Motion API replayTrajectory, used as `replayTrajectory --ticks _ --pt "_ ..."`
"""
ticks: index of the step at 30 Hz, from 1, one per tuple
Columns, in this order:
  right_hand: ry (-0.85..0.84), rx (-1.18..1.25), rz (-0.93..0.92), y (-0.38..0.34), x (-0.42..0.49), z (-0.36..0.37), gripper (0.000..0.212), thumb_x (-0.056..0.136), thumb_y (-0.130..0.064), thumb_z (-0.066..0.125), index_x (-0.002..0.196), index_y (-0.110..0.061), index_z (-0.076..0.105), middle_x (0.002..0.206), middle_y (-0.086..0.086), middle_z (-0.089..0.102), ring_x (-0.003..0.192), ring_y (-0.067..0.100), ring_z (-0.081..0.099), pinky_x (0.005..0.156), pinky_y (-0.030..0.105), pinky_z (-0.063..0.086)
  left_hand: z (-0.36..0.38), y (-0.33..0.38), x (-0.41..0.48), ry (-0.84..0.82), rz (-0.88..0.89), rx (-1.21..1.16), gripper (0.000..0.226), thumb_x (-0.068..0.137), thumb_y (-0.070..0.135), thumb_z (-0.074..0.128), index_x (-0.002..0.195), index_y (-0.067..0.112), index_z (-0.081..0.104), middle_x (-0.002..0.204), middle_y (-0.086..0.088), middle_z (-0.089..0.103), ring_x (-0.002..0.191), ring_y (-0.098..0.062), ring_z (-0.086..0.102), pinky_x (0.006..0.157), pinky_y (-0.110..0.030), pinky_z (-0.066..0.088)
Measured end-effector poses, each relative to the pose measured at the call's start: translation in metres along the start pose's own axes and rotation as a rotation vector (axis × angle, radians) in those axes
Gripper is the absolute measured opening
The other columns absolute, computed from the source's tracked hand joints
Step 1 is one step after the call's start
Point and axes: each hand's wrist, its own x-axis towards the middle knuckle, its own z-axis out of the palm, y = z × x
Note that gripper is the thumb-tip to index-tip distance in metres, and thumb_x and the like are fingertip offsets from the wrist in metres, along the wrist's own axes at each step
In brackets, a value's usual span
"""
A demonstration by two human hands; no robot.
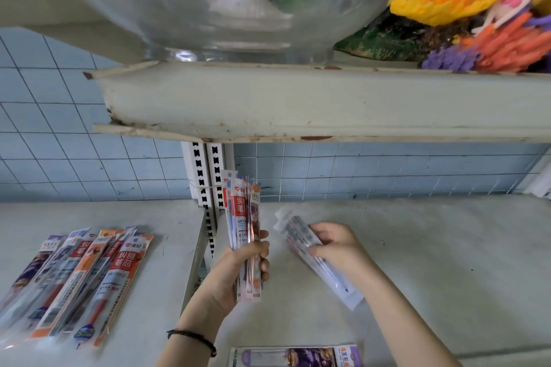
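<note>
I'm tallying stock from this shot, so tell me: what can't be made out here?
Head view: the count of packets in the upright bundle; they overlap, and the left hand covers their lower part.
Head view: print on the pale packets; blurred, partly under the right hand.
Head view: the purple packet; cut by the bottom edge.
Head view: the glass bowl; its upper part lies beyond the top edge.
</note>
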Motion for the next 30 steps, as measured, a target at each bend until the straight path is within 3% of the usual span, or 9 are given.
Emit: replayTrajectory --ticks 4,6,8,10,15,18,23,27,30 --pt "-0.082 0.302 -0.050 -0.018 -0.004 -0.006 0.033 0.078 0.013 0.065 0.102 -0.008 0.071 0.094 0.008 0.075 0.083 0.020 0.070 0.080 0.031 0.056 0.004 0.001 -0.003 -0.042 -0.042 -0.034 0.046 0.066 0.011 0.072 0.109 0.004 0.058 0.087 -0.013 0.070 0.078 -0.026 0.069 0.065 -0.033 0.055" --pt "-0.128 0.422 -0.042 -0.023 -0.005 -0.002 0.030 0.079 0.013 0.063 0.101 -0.006 0.070 0.095 0.010 0.075 0.085 0.021 0.071 0.081 0.032 0.057 0.005 0.001 -0.003 -0.061 -0.050 0.017 0.055 0.063 0.016 0.077 0.113 0.002 0.059 0.108 -0.018 0.070 0.100 -0.031 0.068 0.082 -0.040 0.055" --pt "-0.182 0.527 -0.021 -0.026 -0.007 0.004 0.030 0.079 0.013 0.062 0.106 -0.001 0.068 0.100 0.016 0.073 0.089 0.026 0.070 0.081 0.034 0.056 0.008 0.001 -0.004 -0.083 -0.070 0.081 0.067 0.061 0.024 0.081 0.121 0.006 0.058 0.115 -0.020 0.068 0.106 -0.034 0.065 0.091 -0.047 0.051" --pt "-0.199 0.575 -0.024 -0.027 -0.009 0.011 0.030 0.080 0.012 0.062 0.108 0.001 0.066 0.103 0.019 0.072 0.091 0.029 0.070 0.077 0.036 0.057 0.012 0.000 -0.005 -0.094 -0.085 0.114 0.070 0.060 0.028 0.082 0.125 0.013 0.058 0.116 -0.019 0.067 0.106 -0.035 0.064 0.088 -0.048 0.052" --pt "-0.116 0.360 -0.105 -0.028 -0.013 0.018 0.022 0.080 0.000 0.071 0.099 -0.010 0.068 0.094 0.010 0.074 0.084 0.028 0.070 0.058 0.042 0.056 0.018 0.003 -0.008 -0.235 -0.060 0.115 0.063 0.070 0.023 0.076 0.129 0.015 0.054 0.120 -0.019 0.065 0.105 -0.037 0.065 0.083 -0.043 0.054" --pt "-0.087 0.344 -0.130 -0.031 -0.014 0.020 0.015 0.078 -0.001 0.073 0.090 -0.009 0.068 0.082 0.006 0.072 0.075 0.022 0.068 0.056 0.036 0.054 0.022 0.003 -0.009 -0.227 -0.017 0.192 0.050 0.076 0.013 0.071 0.124 0.013 0.058 0.115 -0.019 0.068 0.097 -0.035 0.068 0.080 -0.041 0.055" --pt "-0.067 0.285 -0.175 -0.033 -0.019 0.021 0.024 0.074 -0.002 0.077 0.095 -0.011 0.067 0.093 0.010 0.073 0.085 0.019 0.067 0.083 0.034 0.056 0.024 0.000 -0.010 -0.126 0.011 0.255 0.039 0.068 0.008 0.074 0.105 0.008 0.059 0.078 -0.010 0.069 0.066 -0.021 0.066 0.064 -0.029 0.056" --pt "-0.095 0.227 -0.161 -0.029 -0.026 0.021 0.025 0.080 -0.017 0.075 0.103 -0.016 0.064 0.092 0.010 0.071 0.083 0.014 0.065 0.082 0.034 0.054 0.028 -0.008 -0.011 -0.041 0.034 0.279 0.039 0.066 0.013 0.082 0.094 0.009 0.056 0.061 -0.001 0.059 0.050 -0.014 0.054 0.052 -0.027 0.051" --pt "-0.166 0.089 -0.170 -0.014 -0.034 0.009 0.023 0.087 -0.032 0.065 0.107 -0.022 0.061 0.085 -0.004 0.067 0.080 0.004 0.062 0.080 0.021 0.047 0.021 -0.008 -0.009 0.079 0.093 0.198 0.042 0.063 0.013 0.082 0.092 0.007 0.052 0.057 -0.002 0.054 0.045 -0.013 0.050 0.047 -0.025 0.048"
